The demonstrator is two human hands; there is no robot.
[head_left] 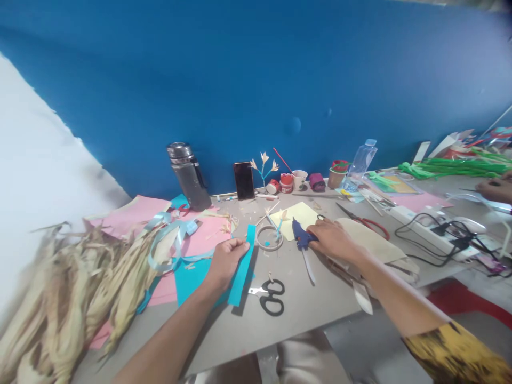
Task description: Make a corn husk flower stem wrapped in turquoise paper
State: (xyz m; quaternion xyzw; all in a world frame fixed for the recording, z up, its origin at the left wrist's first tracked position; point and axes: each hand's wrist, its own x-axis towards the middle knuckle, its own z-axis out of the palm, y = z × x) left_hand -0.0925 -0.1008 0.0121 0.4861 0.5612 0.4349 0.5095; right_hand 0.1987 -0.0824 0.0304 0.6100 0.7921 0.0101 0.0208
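Between thumb and fingers, my left hand (pixel 228 261) pinches a strip of turquoise paper (pixel 242 266), held upright over the table. My right hand (pixel 330 237) is closed round the handle end of a blue glue gun (pixel 301 234); a pale glue stick (pixel 309 269) sticks out of its back. Black-handled scissors (pixel 272 297) lie partly open between my hands. Beyond them is a round ring (pixel 269 244), perhaps a tape roll, with a small blue-stemmed husk flower (pixel 279 225) across it. Turquoise paper (pixel 194 280) lies under my left arm.
Dried corn husks (pixel 72 304) cover the left side. A flask (pixel 189 176), a phone (pixel 244 181), a paper cup (pixel 299 180) and a bottle (pixel 361 165) stand along the wall. Red-handled scissors (pixel 370 225) and a power strip (pixel 416 224) with cables lie right. Another person's hand (pixel 496 189) shows far right.
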